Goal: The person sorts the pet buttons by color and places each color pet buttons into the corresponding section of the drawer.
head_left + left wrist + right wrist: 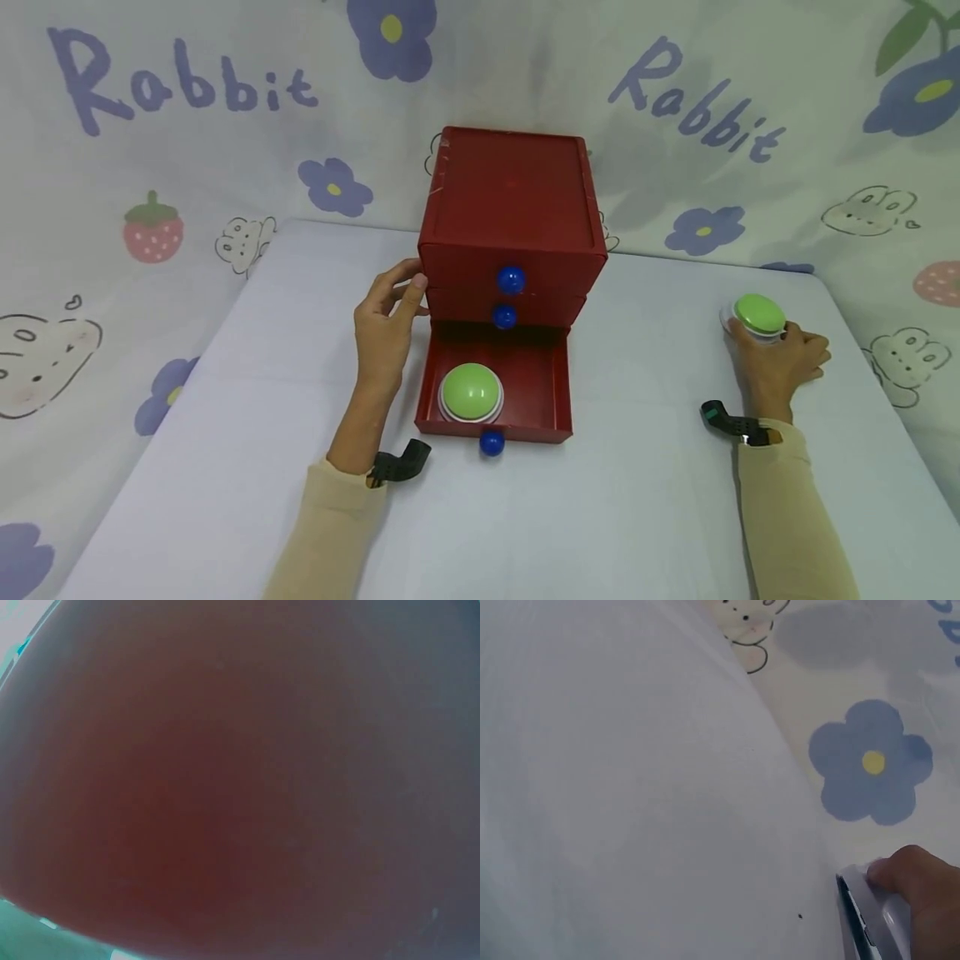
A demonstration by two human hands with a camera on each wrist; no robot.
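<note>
A red drawer box (513,196) with blue ball knobs stands at the middle of the table, its bottom drawer (536,392) pulled out. Inside that drawer, on the left, sits a domed green push button (471,392) with a white rim. My left hand (382,333) touches the box's left side, fingers loosely extended. A blurred dark red surface (210,825) fills most of the left wrist view. Off to the right, my right hand (780,362) grips a second green push button (760,313) by its white base, seen edge-on beside the thumb in the right wrist view.
The white table (637,500) reaches out on both sides of the box. Behind it hangs a cloth (525,75) printed with flowers, rabbits and lettering. Black wrist cameras sit on the left wrist (401,461) and right wrist (731,421).
</note>
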